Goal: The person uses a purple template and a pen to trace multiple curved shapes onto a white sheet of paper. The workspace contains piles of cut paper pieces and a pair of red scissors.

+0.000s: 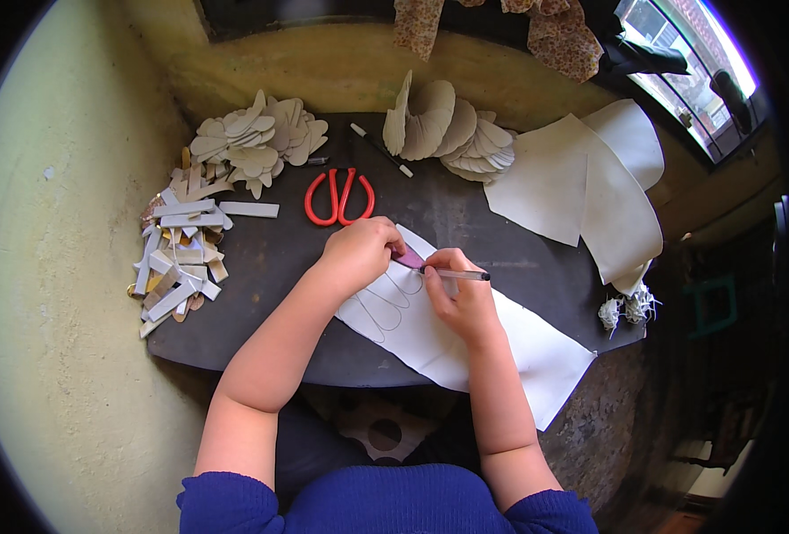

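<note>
Here the left hand point(361, 252) presses a pink template point(410, 258) onto the white sheet point(466, 347); the right hand point(459, 294), immediately right, grips a pen point(457, 274) lying left-right, tip touching the template's edge.

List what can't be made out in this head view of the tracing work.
- Pink template: mostly covered by the left hand; its full shape is hidden.
- Pen tip: hidden behind the right hand fingers.
- Traced outlines on the white sheet: partly under both hands.
- Small white bundles at the table edge: too small to identify.
</note>
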Motion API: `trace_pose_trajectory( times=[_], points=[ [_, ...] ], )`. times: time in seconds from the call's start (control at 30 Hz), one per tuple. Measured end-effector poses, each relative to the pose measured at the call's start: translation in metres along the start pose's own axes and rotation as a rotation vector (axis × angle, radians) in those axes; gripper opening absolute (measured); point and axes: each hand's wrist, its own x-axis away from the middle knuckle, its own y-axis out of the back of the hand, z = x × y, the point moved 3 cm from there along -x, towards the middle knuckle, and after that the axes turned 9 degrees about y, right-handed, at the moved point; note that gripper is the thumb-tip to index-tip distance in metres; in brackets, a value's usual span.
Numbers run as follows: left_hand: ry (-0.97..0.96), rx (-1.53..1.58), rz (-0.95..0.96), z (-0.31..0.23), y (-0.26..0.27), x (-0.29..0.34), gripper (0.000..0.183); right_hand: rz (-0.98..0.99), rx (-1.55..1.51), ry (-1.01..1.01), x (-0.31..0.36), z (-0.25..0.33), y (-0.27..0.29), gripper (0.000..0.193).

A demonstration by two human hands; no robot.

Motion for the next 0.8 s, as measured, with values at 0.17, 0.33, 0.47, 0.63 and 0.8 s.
trace_pose_trajectory(
  times=[0.17,0.33,0.47,0.63,0.8],
  points=[
    [-0.010,-0.004,0.002,-0.001,0.000,-0.001,0.024,-0.097,-0.137,-0.033,0.002,-0.006,0.003,0.013],
    [-0.065,0.071,0.041,0.006,0.003,-0.004,0.024,0.047,-0.138,0.082,-0.004,0.003,-0.001,0.014],
    [-0.056,0.101,0.050,0.010,0.004,-0.008,0.024,0.101,-0.112,0.173,-0.005,0.009,-0.010,0.014],
    [-0.023,0.068,0.054,0.009,0.004,-0.007,0.024,0.121,-0.060,0.183,-0.006,0.009,-0.011,0.015],
    [-0.014,0.044,0.052,0.008,0.004,-0.007,0.024,0.111,-0.030,0.229,-0.006,0.008,-0.015,0.016]
  ],
)
